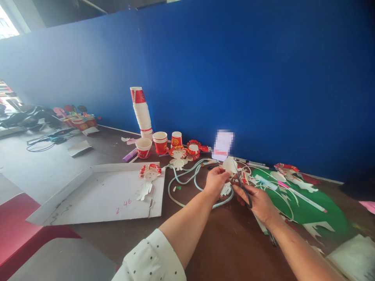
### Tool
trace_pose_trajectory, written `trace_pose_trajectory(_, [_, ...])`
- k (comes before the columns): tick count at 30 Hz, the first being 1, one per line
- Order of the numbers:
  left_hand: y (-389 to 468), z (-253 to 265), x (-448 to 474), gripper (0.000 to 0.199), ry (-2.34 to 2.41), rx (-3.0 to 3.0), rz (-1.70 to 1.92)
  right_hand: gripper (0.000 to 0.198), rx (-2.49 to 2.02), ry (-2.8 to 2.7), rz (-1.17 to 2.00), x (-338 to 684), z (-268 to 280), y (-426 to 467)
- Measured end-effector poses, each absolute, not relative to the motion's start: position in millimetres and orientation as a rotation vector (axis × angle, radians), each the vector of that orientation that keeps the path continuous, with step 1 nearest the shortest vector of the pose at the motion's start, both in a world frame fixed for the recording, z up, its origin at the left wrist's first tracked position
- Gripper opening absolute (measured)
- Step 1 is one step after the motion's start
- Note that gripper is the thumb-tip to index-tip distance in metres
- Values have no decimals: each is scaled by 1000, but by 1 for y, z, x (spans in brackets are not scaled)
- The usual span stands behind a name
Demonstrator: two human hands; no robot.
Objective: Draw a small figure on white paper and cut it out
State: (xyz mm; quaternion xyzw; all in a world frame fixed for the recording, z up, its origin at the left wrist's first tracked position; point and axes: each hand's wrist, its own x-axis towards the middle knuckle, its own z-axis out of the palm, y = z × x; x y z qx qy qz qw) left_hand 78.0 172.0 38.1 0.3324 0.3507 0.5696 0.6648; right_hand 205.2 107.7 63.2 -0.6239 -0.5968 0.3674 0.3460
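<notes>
My left hand point(217, 182) pinches a white paper cutout point(230, 165) with a rounded top, and a fringed white piece point(226, 189) shows just below the fingers. In my right hand point(259, 201) is a pair of dark-handled scissors point(247, 194); the blades point up and away, alongside the cutout's right edge. Whether the blades touch the paper is hard to make out. Red and white paper scraps point(242, 175) lie right behind both hands. A pale blue cable point(184, 205) loops on the table to the left of them.
A white box lid point(108, 195) bears a paper figure point(149, 181) with red curls. Behind stand a tall stack of paper cups point(142, 111) and several red cups point(160, 142). At right, a green sheet point(328, 195) carries markers point(304, 197) and scraps. A blue partition point(249, 78) closes the back.
</notes>
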Motion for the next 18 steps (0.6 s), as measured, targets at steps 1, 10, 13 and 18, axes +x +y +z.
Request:
trace_pose_trajectory(1, [173, 37, 78, 15, 793, 751, 1287, 41, -1621, -1550, 956, 205, 63, 108])
trace_pose_trajectory(10, [173, 36, 78, 15, 780, 748, 1297, 42, -1623, -1562, 932, 207, 60, 110])
trace_pose_trajectory(13, [173, 37, 78, 16, 769, 735, 1301, 45, -1614, -1569, 912, 208, 58, 110])
trace_pose_trajectory(18, [174, 35, 78, 19, 791, 726, 1300, 50, -1603, -1556, 940, 208, 59, 110])
